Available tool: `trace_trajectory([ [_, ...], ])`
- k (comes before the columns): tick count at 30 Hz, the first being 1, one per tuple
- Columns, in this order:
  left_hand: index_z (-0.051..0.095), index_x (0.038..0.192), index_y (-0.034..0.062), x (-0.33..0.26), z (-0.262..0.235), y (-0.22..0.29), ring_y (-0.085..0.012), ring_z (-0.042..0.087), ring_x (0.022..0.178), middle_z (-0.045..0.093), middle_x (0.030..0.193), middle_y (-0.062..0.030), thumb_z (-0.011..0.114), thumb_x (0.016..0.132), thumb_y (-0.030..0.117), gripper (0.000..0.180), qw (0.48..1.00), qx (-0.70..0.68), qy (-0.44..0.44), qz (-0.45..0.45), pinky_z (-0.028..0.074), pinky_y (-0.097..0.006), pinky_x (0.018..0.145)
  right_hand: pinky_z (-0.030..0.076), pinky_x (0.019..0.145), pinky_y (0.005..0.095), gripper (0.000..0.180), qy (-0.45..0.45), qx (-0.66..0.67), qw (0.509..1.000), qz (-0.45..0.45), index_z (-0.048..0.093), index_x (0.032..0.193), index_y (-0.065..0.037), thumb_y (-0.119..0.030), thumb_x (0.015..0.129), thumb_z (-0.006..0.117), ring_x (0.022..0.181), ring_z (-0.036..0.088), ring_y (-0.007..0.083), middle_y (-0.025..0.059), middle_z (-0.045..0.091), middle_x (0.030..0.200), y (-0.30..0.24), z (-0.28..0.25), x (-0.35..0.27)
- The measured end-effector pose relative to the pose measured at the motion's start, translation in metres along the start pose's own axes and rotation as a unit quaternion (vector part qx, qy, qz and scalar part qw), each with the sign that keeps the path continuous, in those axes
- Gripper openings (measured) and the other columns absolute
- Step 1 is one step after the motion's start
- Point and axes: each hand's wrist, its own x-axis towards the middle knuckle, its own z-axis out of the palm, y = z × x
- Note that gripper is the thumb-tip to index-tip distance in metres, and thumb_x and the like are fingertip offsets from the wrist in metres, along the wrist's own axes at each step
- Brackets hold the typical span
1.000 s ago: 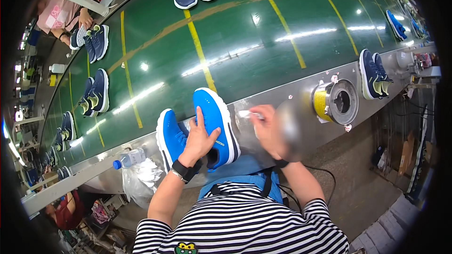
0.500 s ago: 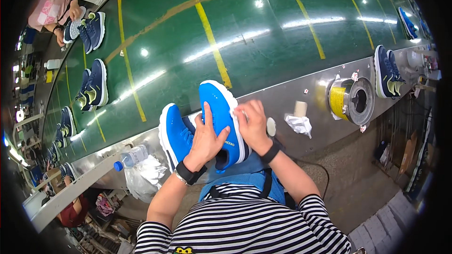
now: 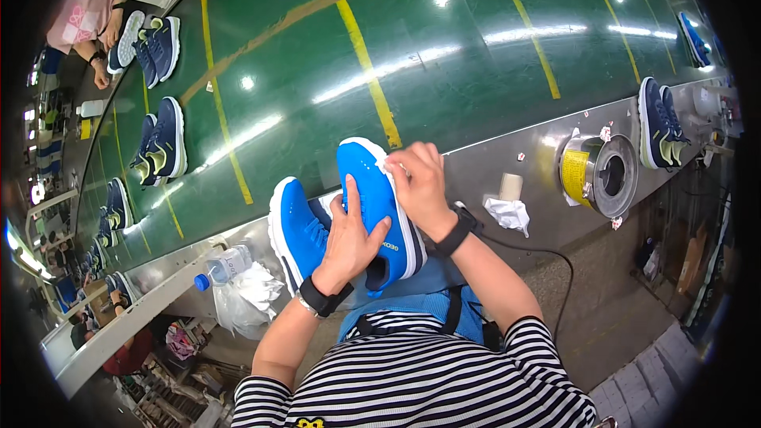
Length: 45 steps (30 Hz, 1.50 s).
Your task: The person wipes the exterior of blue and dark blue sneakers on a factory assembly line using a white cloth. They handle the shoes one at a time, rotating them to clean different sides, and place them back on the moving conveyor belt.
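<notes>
A bright blue sneaker [image 3: 362,161] with a white sole lies toe-forward before me. My left hand [image 3: 346,247] is closed over its laces and upper, thumb on the side nearest my right. At the right edge of its toe, where upper meets sole, my right hand [image 3: 418,190] is pinched. Something small and whitish shows at those fingertips; its kind I cannot make out. The matching blue sneaker [image 3: 295,208] rests just to the left, touching or close beside the first. Its heel end is partly hidden by my left wrist.
Beyond the metal ledge [image 3: 476,178] runs a green belt [image 3: 301,55] with yellow stripes, carrying navy sneakers [image 3: 165,141]. On the ledge sit a round metal tin [image 3: 602,174], a beige roll [image 3: 511,186], crumpled white tissue [image 3: 507,214] and a navy pair [image 3: 656,123]. A bottle [image 3: 226,265] is at left.
My right hand has shifted forward along the sneaker's edge toward the toe. My left hand keeps its hold. A dark cable end now shows beside my right wrist.
</notes>
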Motion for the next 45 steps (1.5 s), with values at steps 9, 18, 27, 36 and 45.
trace_trajectory([
  [9,0.004,0.134,-0.0050,-0.004,0.001,-0.001,-0.0497,0.045,0.097,0.030,0.114,-0.0382,0.061,0.077,0.024,0.086,1.000,0.004,0.004,0.002,0.042,-0.043,0.083,0.034,0.066,0.0337,0.001,-0.007,0.003,1.000,0.005,0.060,0.072,-0.008,-0.007,0.071,0.061,0.074,0.048,0.0239,0.0045,0.052,0.070,0.001,-0.011,-0.022],
  [18,0.004,0.134,-0.0051,-0.004,0.003,0.001,-0.0499,0.044,0.098,0.030,0.115,-0.0386,0.062,0.076,0.024,0.087,1.000,0.009,0.011,-0.009,0.041,-0.044,0.085,0.033,0.067,0.0333,0.006,-0.026,0.042,0.999,0.021,0.062,0.073,-0.010,-0.005,0.069,0.062,0.074,0.047,0.0208,0.0021,0.053,0.069,-0.001,-0.018,-0.046],
  [27,0.005,0.134,-0.0047,-0.001,0.004,0.008,-0.0496,0.045,0.097,0.030,0.115,-0.0386,0.062,0.076,0.024,0.087,0.999,0.027,0.015,-0.033,0.042,-0.044,0.083,0.034,0.067,0.0331,0.003,-0.024,0.020,0.999,0.009,0.061,0.073,-0.008,-0.007,0.071,0.062,0.075,0.048,0.0225,0.0033,0.054,0.072,0.012,-0.014,-0.033],
  [36,0.005,0.135,-0.0045,-0.001,0.005,0.007,-0.0492,0.045,0.098,0.030,0.115,-0.0389,0.063,0.075,0.025,0.088,0.999,0.030,0.017,-0.014,0.041,-0.044,0.084,0.031,0.067,0.0352,0.002,-0.008,0.032,0.999,0.002,0.060,0.072,-0.010,-0.012,0.072,0.060,0.076,0.047,0.0221,0.0017,0.051,0.070,0.014,0.004,0.012],
  [45,0.005,0.135,-0.0030,-0.001,0.006,0.005,-0.0474,0.046,0.097,0.030,0.116,-0.0366,0.063,0.075,0.025,0.088,0.999,0.025,0.025,-0.017,0.042,-0.043,0.083,0.033,0.068,0.0345,0.003,-0.096,0.027,0.995,-0.022,0.060,0.076,-0.009,-0.010,0.073,0.060,0.077,0.047,0.0210,0.0019,0.053,0.074,0.017,-0.031,-0.038],
])
